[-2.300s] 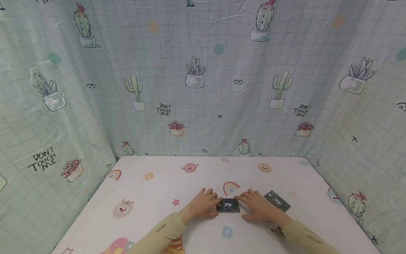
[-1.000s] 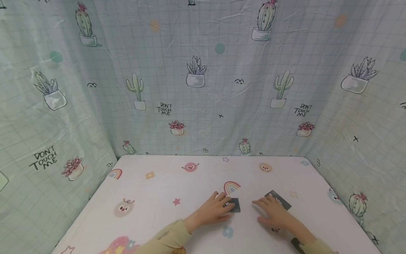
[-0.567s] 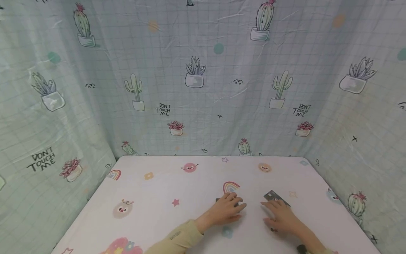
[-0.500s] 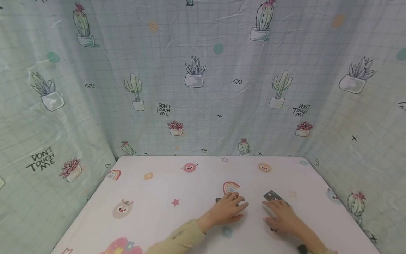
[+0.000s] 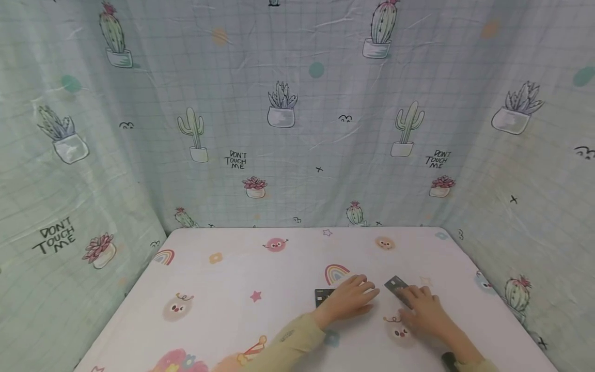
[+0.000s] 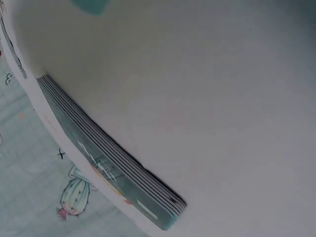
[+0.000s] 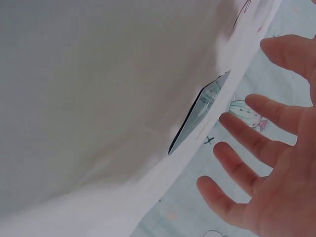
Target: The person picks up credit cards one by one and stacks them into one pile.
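A black bank-style card (image 5: 396, 284) lies slanted on the white table, right of the middle. Over its near part are the fingers of my right hand (image 5: 427, 312); whether they touch it cannot be told. To the left, a squared stack of several dark cards (image 5: 322, 295) is half hidden by my left hand (image 5: 348, 299), which hovers with loose fingers pointing right. The left wrist view shows the stack (image 6: 111, 153) from its edge, and no fingers. In the right wrist view, a spread hand (image 7: 261, 153), apparently my left, holds nothing near a flat dark card (image 7: 200, 113).
The table (image 5: 223, 289) carries a printed cover with stars, rainbows and faces. A pale curtain (image 5: 316, 139) with cactus drawings closes off the back and both sides. A dark band (image 5: 449, 360) sits at my right wrist.
Both hands were at the stack's two sides at first. My left hand has moved right across the stack and beyond it. My right hand has drawn off rightward to the loose card.
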